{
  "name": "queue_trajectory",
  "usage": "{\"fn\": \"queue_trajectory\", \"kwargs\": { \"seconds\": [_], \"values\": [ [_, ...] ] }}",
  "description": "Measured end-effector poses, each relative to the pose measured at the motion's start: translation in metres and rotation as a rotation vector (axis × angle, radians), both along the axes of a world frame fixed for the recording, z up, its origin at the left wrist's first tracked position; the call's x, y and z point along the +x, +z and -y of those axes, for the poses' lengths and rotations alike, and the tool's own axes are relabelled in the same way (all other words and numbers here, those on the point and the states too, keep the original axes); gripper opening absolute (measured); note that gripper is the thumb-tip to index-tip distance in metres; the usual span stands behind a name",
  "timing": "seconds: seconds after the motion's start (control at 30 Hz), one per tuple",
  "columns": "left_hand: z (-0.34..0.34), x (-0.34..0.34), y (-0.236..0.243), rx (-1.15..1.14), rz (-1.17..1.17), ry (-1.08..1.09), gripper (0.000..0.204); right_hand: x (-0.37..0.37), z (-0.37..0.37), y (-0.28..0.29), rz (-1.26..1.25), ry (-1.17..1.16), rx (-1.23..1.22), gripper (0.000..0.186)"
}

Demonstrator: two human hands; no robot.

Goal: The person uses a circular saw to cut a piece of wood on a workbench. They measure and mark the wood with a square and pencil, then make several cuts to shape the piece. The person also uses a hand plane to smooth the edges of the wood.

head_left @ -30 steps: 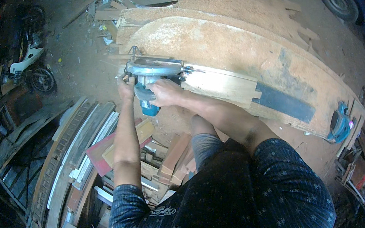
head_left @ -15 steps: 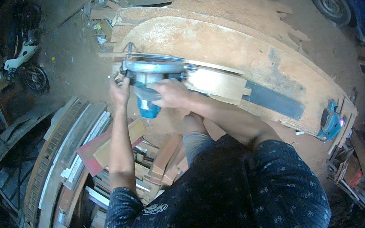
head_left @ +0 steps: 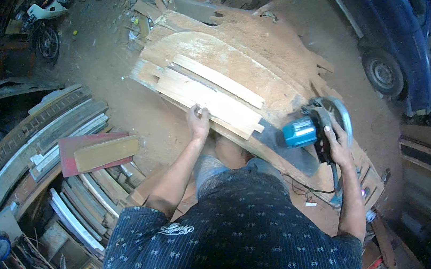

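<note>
My right hand (head_left: pixel 338 143) is wrapped round the handle of a teal circular saw (head_left: pixel 301 132), held over the right part of the worktable (head_left: pixel 194 43). The saw's round guard points away to the right, and its cord hangs down beside my forearm. A pale wooden board (head_left: pixel 203 100) with a notched end lies along the table's near edge. My left hand (head_left: pixel 199 122) pinches that board's near edge between thumb and fingers. Just beyond the board lies a narrow pale strip (head_left: pixel 219 81), with a dark gap between them.
Sawdust covers the far side of the table. Stacked timber (head_left: pixel 59 139) and a red panel (head_left: pixel 65 156) lie on the left. A blue vehicle (head_left: pixel 404 45) stands at the far right, a motorcycle (head_left: pixel 46 41) at the far left. Scrap wood (head_left: pixel 147 10) is heaped behind the table.
The saw has left the board and moved right in my right hand. My left hand has gone from the saw to the board's near edge. The strip now shows apart from the board.
</note>
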State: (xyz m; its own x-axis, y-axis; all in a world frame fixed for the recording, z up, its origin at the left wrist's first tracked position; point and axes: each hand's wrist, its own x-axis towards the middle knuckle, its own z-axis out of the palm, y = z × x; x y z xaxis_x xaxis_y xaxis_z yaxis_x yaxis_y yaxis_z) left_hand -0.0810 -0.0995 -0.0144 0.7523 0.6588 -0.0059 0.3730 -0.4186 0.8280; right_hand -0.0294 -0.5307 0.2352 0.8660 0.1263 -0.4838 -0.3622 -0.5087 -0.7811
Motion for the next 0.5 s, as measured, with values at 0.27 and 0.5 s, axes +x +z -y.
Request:
{"fn": "queue_trajectory", "kwargs": {
  "seconds": [0.27,0.5],
  "values": [
    [0.088,0.03,0.024,0.067,0.093,-0.318,0.042,-0.01,0.093,-0.153,0.117,0.53,-0.882,0.036],
    [0.129,0.178,-0.011,-0.202,-0.666,0.004,0.097,-0.052,0.058,-0.225,-0.165,0.521,-0.876,0.029]
  ]
}}
